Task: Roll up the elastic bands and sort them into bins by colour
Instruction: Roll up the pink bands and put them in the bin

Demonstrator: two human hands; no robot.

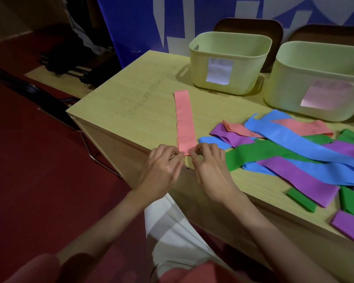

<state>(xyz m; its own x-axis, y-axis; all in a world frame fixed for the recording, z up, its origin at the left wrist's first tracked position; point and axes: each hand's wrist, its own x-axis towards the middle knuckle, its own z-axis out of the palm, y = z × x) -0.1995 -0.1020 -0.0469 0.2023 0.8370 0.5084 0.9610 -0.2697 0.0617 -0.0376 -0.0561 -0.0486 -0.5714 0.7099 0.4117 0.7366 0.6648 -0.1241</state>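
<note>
In the head view, your left hand (161, 168) and right hand (211, 166) are both pinching the near end of the pink band (185, 121) with curled fingertips, right at the near edge of the table (131, 103), while the other bands (290, 152) are lying in a loose heap toward 3 o'clock. The pink band is lying flat with its long axis running from 6 to 12 o'clock, its far end pointing just left of the left bin (229, 62). It is looking thin, light and floppy, probably a little grippy, so you are holding it sensibly at the two near corners, where a tight roll can be starting.
</note>
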